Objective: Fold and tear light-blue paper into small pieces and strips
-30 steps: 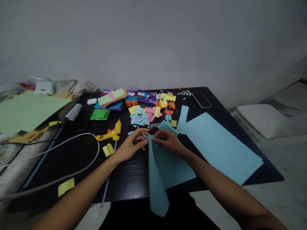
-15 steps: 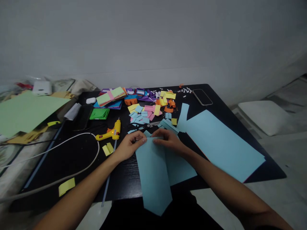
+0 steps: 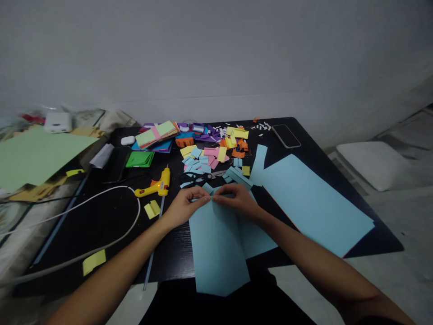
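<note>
A light blue paper sheet (image 3: 219,248) hangs from my fingertips over the table's front edge, with a crease near its top. My left hand (image 3: 189,203) pinches its top edge, and my right hand (image 3: 235,198) pinches the same edge just beside it. The fingertips of both hands nearly touch. Another blue sheet (image 3: 259,239) lies behind the held one, partly under my right forearm. Scissors (image 3: 216,174) and small blue paper pieces (image 3: 238,176) lie just beyond my hands.
A yellow glue gun (image 3: 164,182) and a looping white cable (image 3: 138,212) are on the left. Larger blue sheets (image 3: 314,203) cover the right side. Behind lie coloured scraps (image 3: 211,155), folded paper stacks (image 3: 157,135) and a phone (image 3: 286,136).
The held sheet's lower part has spread wider and its bottom edge has risen slightly. My fingertips have come closer together at the top edge.
</note>
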The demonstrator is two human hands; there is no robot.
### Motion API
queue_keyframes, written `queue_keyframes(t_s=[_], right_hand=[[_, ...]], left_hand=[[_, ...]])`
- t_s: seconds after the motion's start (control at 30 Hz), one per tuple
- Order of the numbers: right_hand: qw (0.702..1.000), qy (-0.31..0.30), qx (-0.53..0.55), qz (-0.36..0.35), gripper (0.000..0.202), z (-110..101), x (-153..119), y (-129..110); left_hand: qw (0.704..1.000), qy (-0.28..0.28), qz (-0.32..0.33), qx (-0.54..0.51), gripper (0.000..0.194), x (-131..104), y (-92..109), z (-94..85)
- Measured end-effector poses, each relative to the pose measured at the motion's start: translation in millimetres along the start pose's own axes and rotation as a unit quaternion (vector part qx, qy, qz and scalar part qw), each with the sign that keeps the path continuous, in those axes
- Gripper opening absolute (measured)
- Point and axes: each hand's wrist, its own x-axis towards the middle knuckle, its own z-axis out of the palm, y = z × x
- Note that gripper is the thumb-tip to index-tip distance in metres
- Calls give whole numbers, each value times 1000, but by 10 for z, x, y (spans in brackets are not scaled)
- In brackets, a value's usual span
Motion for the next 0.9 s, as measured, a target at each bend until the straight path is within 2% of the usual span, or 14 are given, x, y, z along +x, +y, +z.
queue_keyframes(t_s=[0.23,0.53,0.9], right_hand=[[999,44,2,12,20,72,-18,34],[997,71,-19,27,21,79,-43,13],[993,109,-40,14,21,67,-38,-2]], left_hand=[[1000,24,-8,-13,26,-1,-19,30],[998,44,-15,-34,28,3,-26,60],[995,85,-20,-42,24,13,-27,13]])
